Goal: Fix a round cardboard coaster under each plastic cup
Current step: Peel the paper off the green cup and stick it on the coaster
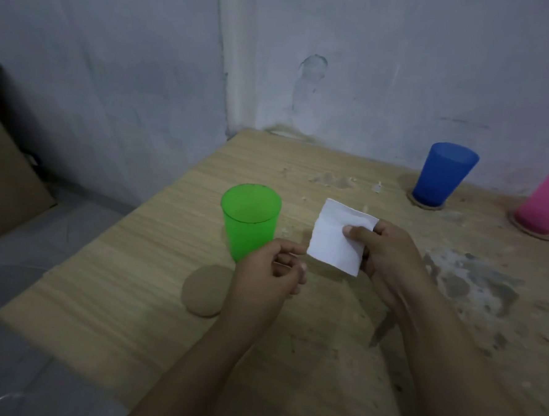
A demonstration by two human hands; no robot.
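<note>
A scuffed wood-grain desk (pixel 154 264) meets a rough grey wall (pixel 115 53). A translucent green cup (pixel 250 219) stands beside a loose round cardboard coaster (pixel 204 290). The right hand (pixel 389 253) pinches a square white paper (pixel 335 240); the left hand (pixel 269 268), fingers curled, touches its corner.

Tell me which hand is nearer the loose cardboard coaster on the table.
Left. The left hand hovers just right of the coaster, partly over its edge. The right hand is farther right, pinching the white paper.

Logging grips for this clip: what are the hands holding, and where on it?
Right hand pinches the white paper square at its right edge; left hand touches its lower-left corner.
</note>
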